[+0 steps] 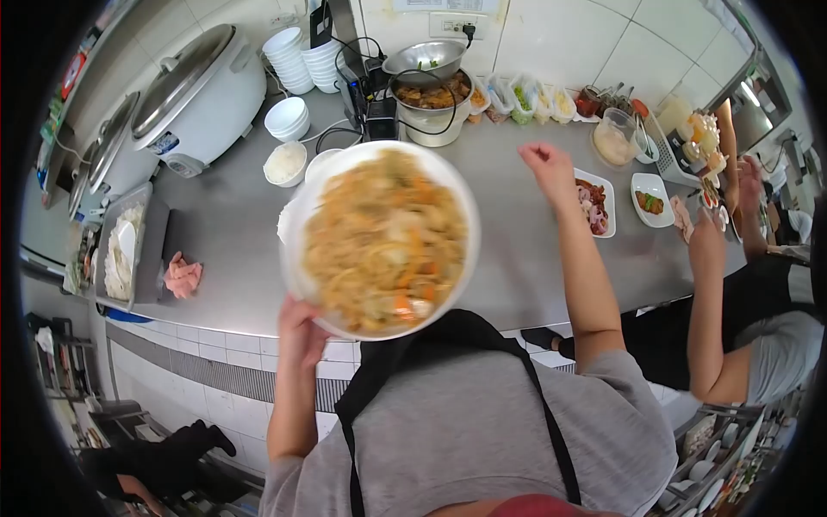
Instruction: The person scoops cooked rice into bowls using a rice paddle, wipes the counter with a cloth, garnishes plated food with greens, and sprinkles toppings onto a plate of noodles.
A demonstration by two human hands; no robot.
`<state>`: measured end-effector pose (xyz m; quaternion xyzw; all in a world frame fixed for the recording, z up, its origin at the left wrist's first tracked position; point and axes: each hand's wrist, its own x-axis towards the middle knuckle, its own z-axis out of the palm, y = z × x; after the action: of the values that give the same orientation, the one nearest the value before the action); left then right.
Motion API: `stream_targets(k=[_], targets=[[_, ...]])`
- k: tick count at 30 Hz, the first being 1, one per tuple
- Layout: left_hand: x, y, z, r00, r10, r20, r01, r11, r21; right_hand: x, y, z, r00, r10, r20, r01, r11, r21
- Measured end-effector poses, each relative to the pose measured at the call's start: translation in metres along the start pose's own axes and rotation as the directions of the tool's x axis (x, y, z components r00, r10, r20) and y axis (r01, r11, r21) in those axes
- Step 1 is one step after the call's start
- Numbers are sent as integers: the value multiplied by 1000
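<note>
My left hand (303, 327) grips the lower left rim of a large white plate (465, 250), held up above the front of the counter. Stir-fried noodles (383, 241) with orange and pale pieces cover the plate, slightly blurred. Over the counter to the right is my right hand (548, 168), its fingers bent together and nothing visible in them. Just below and right of it lies a white dish of sliced meat and onion-like pieces (594, 207). The plate partly hides white bowls behind it, beside a bowl of rice (285, 162).
Large cookers (194, 99) and stacked white bowls (289, 60) stand at the back left. A grey tub (148, 250) and pink cloth (183, 276) are on the left. A metal bowl on a pot (426, 125) stands behind. Another person's hand (708, 241) works at the right.
</note>
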<state>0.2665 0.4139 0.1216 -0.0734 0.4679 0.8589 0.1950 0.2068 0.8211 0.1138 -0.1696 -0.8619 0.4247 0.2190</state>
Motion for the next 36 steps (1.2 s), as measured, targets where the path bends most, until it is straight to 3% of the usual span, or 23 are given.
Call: stream_targets(k=[2, 6, 8, 13, 15, 17, 19, 21, 23, 24, 26, 28, 30, 32, 33, 34, 35, 36], targets=[[17, -23, 40, 987, -129, 99, 125, 991, 39, 20, 1, -13, 992, -123, -20, 124, 949, 289], [48, -86, 88, 939, -274, 209, 255, 960, 114, 31, -8, -57, 992, -110, -67, 126, 939, 319], [58, -110, 101, 935, -295, 198, 274, 954, 125, 32, -1, -74, 1000, -13, -16, 17, 972, 235], [73, -144, 105, 928, -338, 158, 308, 933, 186, 19, 28, -66, 999, -30, 31, 25, 987, 159], [80, -155, 102, 933, -340, 115, 314, 929, 193, 16, 44, -56, 995, -52, 81, 39, 987, 156], [87, -166, 98, 932, -351, 87, 327, 921, 210, 13, 48, -44, 978, -116, 175, 114, 993, 18], [92, -175, 91, 937, -344, 62, 335, 935, 112, 8, 45, -30, 952, -152, 265, 156, 988, 6], [98, -178, 86, 919, -384, 94, 364, 915, 174, 9, 53, -14, 929, -228, 292, 235, 972, 9], [101, -176, 85, 911, -378, 164, 353, 921, 163, 10, 35, -10, 925, -182, 335, 201, 979, -22], [104, -173, 84, 896, -398, 198, 338, 899, 278, 12, 29, -9, 911, -150, 383, 181, 982, -45], [112, -162, 88, 859, -461, 222, 351, 847, 399, 36, 33, -10, 908, -219, 357, 291, 943, -162], [111, -151, 95, 839, -497, 224, 298, 763, 574, 87, 48, -24, 902, -376, 212, 411, 898, -157], [115, -153, 98, 825, -520, 221, 303, 738, 603, 143, 57, -59, 953, -301, 39, 300, 913, -275], [116, -151, 102, 829, -527, 187, 316, 717, 621, 192, 75, -112, 943, -245, -226, 75, 817, -572], [115, -153, 102, 829, -528, 186, 319, 718, 618, 214, 98, -150, 915, -372, -157, 161, 692, -703], [114, -157, 101, 853, -494, 166, 321, 749, 579, 239, 137, -182, 889, -406, -213, 115, 648, -753], [113, -161, 103, 877, -460, 139, 322, 778, 540, 264, 179, -209, 892, -152, -425, -142, 799, -584], [109, -165, 109, 881, -456, 127, 325, 778, 537, 282, 219, -240, 931, 63, -359, -297, 701, -648]])
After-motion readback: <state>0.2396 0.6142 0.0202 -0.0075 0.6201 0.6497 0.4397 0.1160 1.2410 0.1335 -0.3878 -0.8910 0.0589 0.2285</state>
